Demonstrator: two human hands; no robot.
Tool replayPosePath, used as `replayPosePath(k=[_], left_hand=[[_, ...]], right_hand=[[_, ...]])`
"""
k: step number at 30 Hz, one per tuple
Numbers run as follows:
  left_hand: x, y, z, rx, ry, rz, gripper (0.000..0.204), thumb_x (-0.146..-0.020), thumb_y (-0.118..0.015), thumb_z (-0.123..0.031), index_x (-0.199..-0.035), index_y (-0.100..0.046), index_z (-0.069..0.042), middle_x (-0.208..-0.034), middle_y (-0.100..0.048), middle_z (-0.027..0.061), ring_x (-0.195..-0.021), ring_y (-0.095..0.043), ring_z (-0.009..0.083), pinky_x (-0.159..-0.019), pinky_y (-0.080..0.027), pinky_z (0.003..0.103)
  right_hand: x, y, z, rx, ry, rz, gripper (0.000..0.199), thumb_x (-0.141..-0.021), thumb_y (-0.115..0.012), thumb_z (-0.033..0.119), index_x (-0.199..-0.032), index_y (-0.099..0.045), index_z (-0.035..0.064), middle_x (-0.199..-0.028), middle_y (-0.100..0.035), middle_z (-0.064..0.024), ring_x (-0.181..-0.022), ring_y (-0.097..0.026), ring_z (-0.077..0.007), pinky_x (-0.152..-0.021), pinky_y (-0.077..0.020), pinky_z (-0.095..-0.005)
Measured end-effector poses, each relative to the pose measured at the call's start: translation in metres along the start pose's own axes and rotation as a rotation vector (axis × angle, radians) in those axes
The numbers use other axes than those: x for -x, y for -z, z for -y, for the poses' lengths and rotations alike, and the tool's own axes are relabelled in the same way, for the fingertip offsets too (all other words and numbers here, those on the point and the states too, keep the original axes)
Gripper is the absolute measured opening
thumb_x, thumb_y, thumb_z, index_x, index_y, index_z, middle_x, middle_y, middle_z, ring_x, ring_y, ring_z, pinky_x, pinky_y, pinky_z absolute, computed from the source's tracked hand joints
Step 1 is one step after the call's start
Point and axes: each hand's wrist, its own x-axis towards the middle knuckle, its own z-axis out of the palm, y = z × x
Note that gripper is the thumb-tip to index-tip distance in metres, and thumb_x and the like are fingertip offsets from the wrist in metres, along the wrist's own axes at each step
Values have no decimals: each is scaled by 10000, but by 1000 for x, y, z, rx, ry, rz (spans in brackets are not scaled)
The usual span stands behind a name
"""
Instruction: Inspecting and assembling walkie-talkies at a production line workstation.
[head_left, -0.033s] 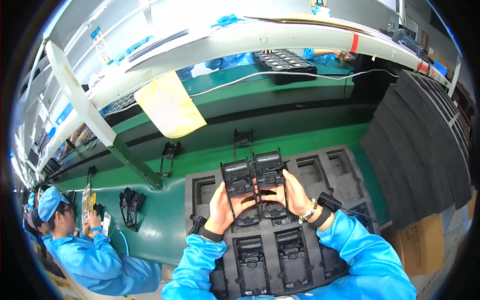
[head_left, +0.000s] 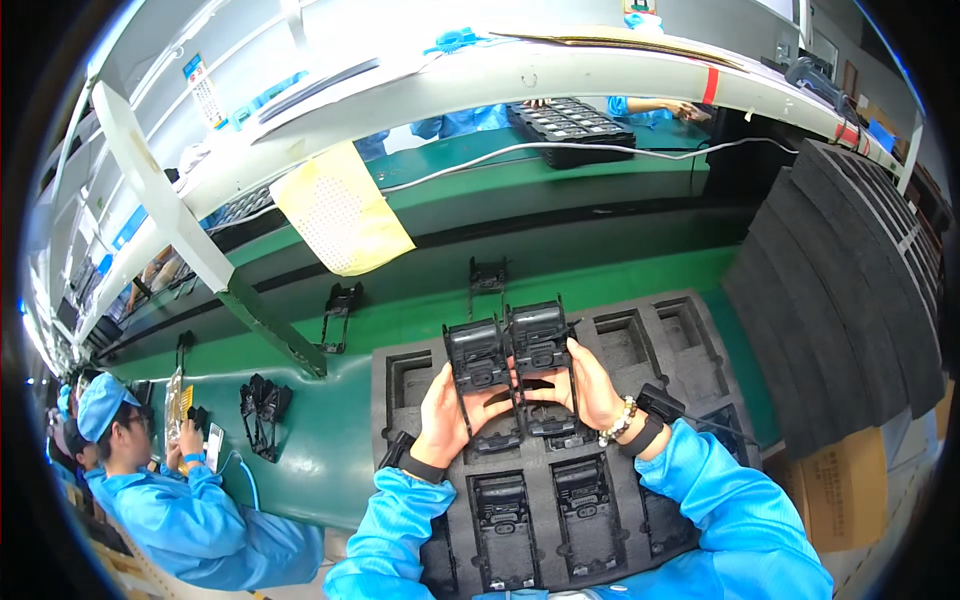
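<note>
Two black plastic frame-like parts are held up side by side over a grey foam tray (head_left: 530, 470). My left hand (head_left: 445, 418) grips the left black plastic frame (head_left: 477, 355) by its side. My right hand (head_left: 592, 385) is closed on the right black plastic frame (head_left: 538, 335). Each has a bulky block at its far end and thin side arms reaching toward me. Fingertips of both hands show between the arms, beneath the blocks. Below my wrists, more black frames (head_left: 503, 520) lie in the tray's pockets, while several far pockets hold none.
Further black frames stand on the green bench (head_left: 320, 400) and on the green strip (head_left: 425, 300) behind. A stack of dark foam sheets (head_left: 830, 300) rises at the right, beside a cardboard box (head_left: 840, 490). A white shelf post (head_left: 160, 180) stands left. A co-worker (head_left: 180, 510) sits at far left.
</note>
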Motion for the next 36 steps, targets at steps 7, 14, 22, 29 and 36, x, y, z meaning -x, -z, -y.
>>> replayPosePath(k=[7, 14, 22, 29, 36], left_hand=[[-1, 3, 1, 4, -1, 10, 594, -1027, -277, -446, -1418, -442, -31, -1420, -488, 204, -1260, -506, 381, -1052, -428, 524], [0, 2, 0, -10, 3, -10, 593, -1008, -306, -438, -1415, -447, -31, -1427, -485, 199, -1272, -492, 392, -1061, -410, 548], [1, -1, 0, -37, -3, -22, 585, -1010, -303, -426, -1408, -454, -26, -1415, -497, 196, -1265, -499, 391, -1059, -416, 545], [0, -2, 0, -5, -2, -9, 574, -1015, -289, -411, -1402, -461, -24, -1410, -500, 203, -1259, -503, 396, -1058, -418, 545], [2, -1, -2, 12, -24, 32, 564, -1024, -382, -442, -1429, -433, -53, -1465, -431, 207, -1273, -486, 371, -1029, -446, 520]], right_hand=[[-2, 7, 1, -30, -17, 26, 591, -1054, -240, 452, -1433, -391, 25, -1357, -546, -200, -1231, -563, -347, -1021, -482, -508], [-1, 5, 2, -37, -14, 47, 604, -1049, -246, 470, -1428, -402, 26, -1355, -549, -198, -1226, -567, -344, -1018, -483, -508], [-2, 7, 1, -18, -31, 36, 616, -1047, -247, 485, -1434, -398, 30, -1356, -550, -195, -1232, -561, -344, -1018, -481, -509], [0, 5, 3, -12, -15, 25, 600, -1052, -239, 474, -1431, -402, 39, -1360, -546, -202, -1224, -567, -354, -1014, -485, -509], [-1, 10, -2, 112, 151, -363, 423, -1049, -460, 317, -1374, -454, 47, -1146, -631, -43, -976, -628, -129, -808, -549, -277]])
